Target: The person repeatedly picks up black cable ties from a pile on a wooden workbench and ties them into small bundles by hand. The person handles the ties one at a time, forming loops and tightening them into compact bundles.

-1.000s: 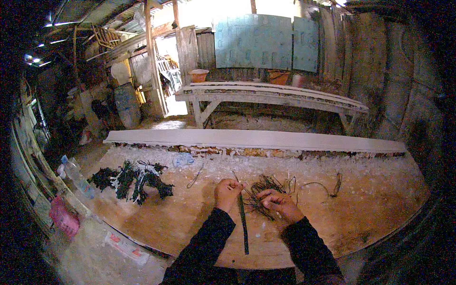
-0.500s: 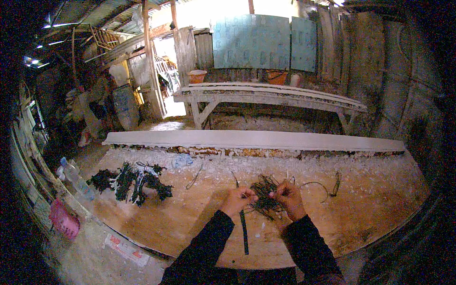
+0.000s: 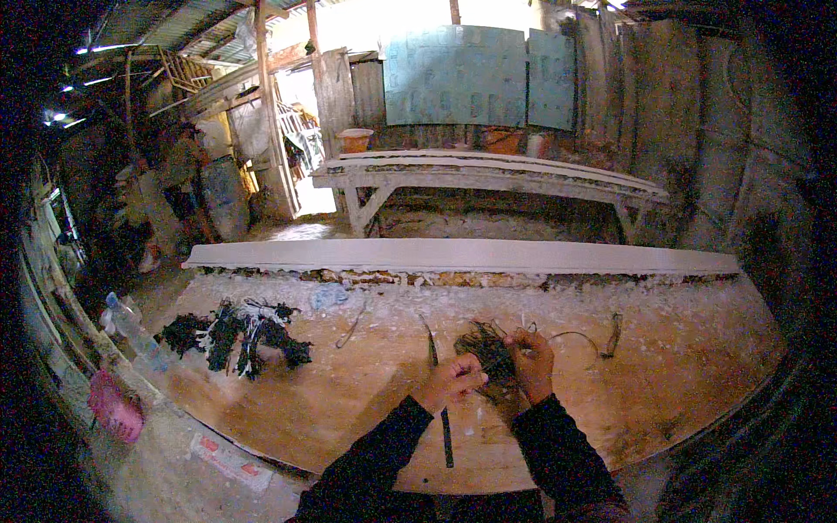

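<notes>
A loose heap of thin dark wire-like strands (image 3: 490, 359) lies on the wooden tabletop in front of me. Over its left edge is my left hand (image 3: 453, 382), fingers curled in a pinch; what sits between them is too small to make out. My right hand (image 3: 531, 356) is at the heap's right side, thumb and fingers pressed together, and its pinch hides whatever it holds. A narrow dark strip (image 3: 448, 436) runs along the table beneath my left hand. Single bent strands (image 3: 614, 338) lie to the right of the heap.
Black and white bundles of strips (image 3: 240, 338) lie on the table's left. A clear bottle (image 3: 138, 333) and a pink container (image 3: 115, 406) are past its left edge. A long white board (image 3: 462, 255) spans the far side, with a white-topped bench (image 3: 488, 174) behind. A person (image 3: 181, 170) is at far left.
My left hand has shifted slightly right and nearer to me, across the heap's near left edge. My right hand stays pinched at the heap's right side. The view has moved slightly.
</notes>
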The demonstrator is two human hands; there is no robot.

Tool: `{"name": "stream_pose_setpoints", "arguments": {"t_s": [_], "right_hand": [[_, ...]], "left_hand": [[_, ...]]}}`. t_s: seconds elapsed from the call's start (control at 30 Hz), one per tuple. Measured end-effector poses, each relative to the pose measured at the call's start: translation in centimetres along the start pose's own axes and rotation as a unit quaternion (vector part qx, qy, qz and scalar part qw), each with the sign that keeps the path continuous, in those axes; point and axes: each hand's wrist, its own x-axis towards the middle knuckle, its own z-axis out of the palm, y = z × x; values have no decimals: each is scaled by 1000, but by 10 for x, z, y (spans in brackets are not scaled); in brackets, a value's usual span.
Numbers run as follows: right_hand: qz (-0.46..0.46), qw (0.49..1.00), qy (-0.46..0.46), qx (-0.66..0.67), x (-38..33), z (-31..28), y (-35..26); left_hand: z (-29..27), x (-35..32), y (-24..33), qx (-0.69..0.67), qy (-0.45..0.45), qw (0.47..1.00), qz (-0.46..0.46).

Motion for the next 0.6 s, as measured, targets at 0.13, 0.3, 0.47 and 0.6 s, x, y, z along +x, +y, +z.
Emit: {"name": "stream_pose_setpoints", "arguments": {"t_s": [0.13, 0.3, 0.47, 0.6], "right_hand": [[53, 998, -25, 22, -7, -8, -7], [36, 963, -266, -16, 0, -10, 3], [154, 904, -368, 155, -8, -10, 8], [204, 923, -312, 94, -8, -15, 6]], "left_hand": [[-22, 12, -12, 73, 185, 974, 107], [-43, 11, -15, 123, 363, 914, 133], [-47, 12, -15, 115, 351, 919, 136], [-46, 14, -20, 92, 304, 937, 143]]}}
